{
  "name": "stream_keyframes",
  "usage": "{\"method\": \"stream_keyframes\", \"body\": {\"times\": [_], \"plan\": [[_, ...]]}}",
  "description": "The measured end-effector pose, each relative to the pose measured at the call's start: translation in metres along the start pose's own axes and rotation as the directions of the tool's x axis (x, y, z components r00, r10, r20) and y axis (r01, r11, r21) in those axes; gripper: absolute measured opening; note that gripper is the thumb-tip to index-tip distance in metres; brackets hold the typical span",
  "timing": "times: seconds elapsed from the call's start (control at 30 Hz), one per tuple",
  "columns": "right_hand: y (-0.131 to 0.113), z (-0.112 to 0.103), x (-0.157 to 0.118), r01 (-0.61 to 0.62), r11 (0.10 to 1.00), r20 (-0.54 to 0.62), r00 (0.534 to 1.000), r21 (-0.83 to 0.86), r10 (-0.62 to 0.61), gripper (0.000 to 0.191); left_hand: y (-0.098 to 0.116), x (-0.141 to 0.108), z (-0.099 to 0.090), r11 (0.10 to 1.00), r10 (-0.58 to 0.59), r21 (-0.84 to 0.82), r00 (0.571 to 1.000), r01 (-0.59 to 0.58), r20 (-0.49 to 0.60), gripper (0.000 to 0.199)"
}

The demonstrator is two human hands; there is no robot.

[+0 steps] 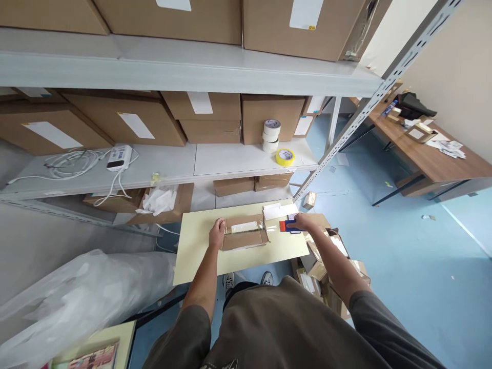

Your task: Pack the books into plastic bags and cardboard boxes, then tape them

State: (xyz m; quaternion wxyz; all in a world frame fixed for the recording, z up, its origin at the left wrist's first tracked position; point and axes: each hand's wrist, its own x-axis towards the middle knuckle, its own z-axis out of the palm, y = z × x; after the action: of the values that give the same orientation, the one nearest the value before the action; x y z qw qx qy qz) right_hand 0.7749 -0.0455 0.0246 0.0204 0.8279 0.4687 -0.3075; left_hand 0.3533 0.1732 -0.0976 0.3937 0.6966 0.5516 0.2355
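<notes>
A small cardboard box (245,241) lies on the pale yellow table (203,264), with clear tape along its middle and a white label on top. My left hand (217,233) grips the box's left end, fingers closed over its edge. At the right, my right hand (302,222) is wrapped round a red and blue tape dispenser (289,225). A shiny strip of clear tape (271,228) appears to run between the box's right end and the dispenser. White paper slips (280,210) lie behind the dispenser.
Shelving (165,166) with large cartons rises behind the table, holding white tape rolls (271,134), a yellow tape roll (285,157) and a power strip (119,158). Packed boxes (315,269) are piled at the right. A plastic-wrapped bundle (100,292) is at left.
</notes>
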Motion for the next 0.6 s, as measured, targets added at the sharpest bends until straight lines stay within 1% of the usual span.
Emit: {"method": "stream_keyframes", "body": {"times": [0.13,0.27,0.4,0.5,0.6], "plan": [[-0.021,0.005,0.000,-0.021,0.998,0.026,0.999,-0.057,0.022,0.066,-0.007,0.005,-0.008,0.999,0.020,-0.048,0.999,-0.019,0.029,0.035],[-0.054,0.006,-0.011,-0.055,0.998,0.040,0.998,-0.015,0.055,0.067,-0.020,0.011,-0.023,0.995,0.008,-0.096,0.998,-0.002,0.060,0.036],[-0.104,0.009,-0.025,-0.090,0.996,0.046,0.995,0.021,0.089,0.068,-0.046,0.018,-0.042,0.990,0.001,-0.143,0.997,0.010,0.077,0.038],[-0.147,0.015,-0.032,-0.053,0.998,0.025,0.998,0.037,0.052,0.065,-0.071,0.026,-0.055,0.988,-0.023,-0.151,0.995,0.038,0.096,0.042],[-0.191,0.021,-0.035,-0.018,1.000,-0.014,1.000,0.019,0.019,0.062,-0.094,0.036,-0.067,0.985,-0.084,-0.140,0.989,0.101,0.123,0.046]]}}
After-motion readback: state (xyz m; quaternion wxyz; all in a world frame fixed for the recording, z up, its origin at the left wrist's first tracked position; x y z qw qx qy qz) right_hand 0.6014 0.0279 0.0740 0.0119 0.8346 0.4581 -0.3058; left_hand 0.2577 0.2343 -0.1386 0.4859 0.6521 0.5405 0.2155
